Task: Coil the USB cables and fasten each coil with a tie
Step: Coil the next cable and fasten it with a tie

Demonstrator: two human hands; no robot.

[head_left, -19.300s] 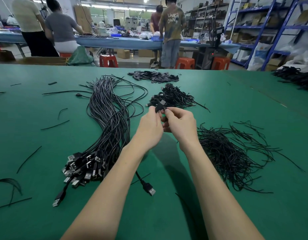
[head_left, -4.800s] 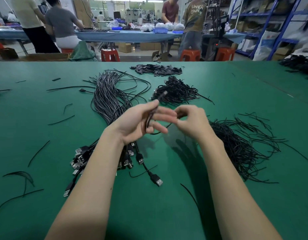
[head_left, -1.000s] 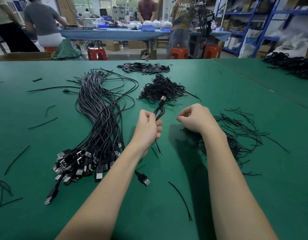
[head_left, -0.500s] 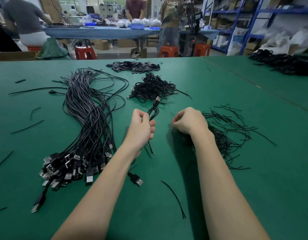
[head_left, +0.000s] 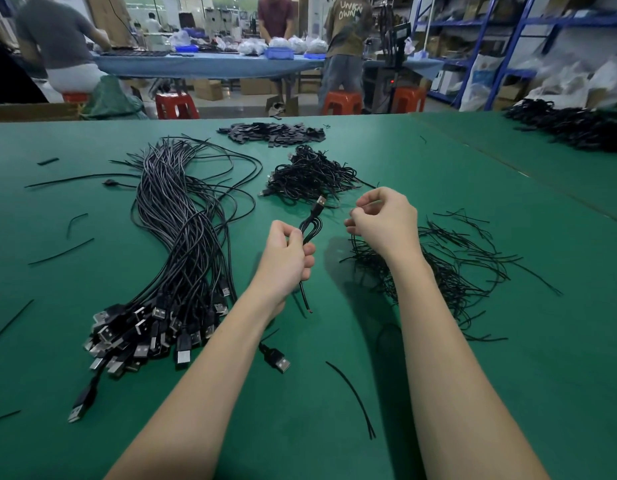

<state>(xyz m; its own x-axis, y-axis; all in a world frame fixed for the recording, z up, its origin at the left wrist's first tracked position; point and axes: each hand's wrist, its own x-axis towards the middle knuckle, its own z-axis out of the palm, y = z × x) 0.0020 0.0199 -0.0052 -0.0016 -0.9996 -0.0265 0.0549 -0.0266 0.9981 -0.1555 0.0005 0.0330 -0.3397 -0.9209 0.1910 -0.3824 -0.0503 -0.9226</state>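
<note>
Left of frame: loose USB cables [head_left: 182,244], uncoiled, plugs bunched lower left. Centre: my left hand [head_left: 286,258] clenched round folded cable coil [head_left: 311,230], plug up, tail dangling below. I judge loops may spring apart if grip slackens. Right of centre: my right hand [head_left: 383,220] curled above tie pile [head_left: 438,268]; whether it pinches tie, cannot tell. Risk: snagging several ties.

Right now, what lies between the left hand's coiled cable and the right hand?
Head view: only bare green table shows between the coiled cable in the left hand and the right hand; the tie pile lies under and beyond the right hand.
</note>
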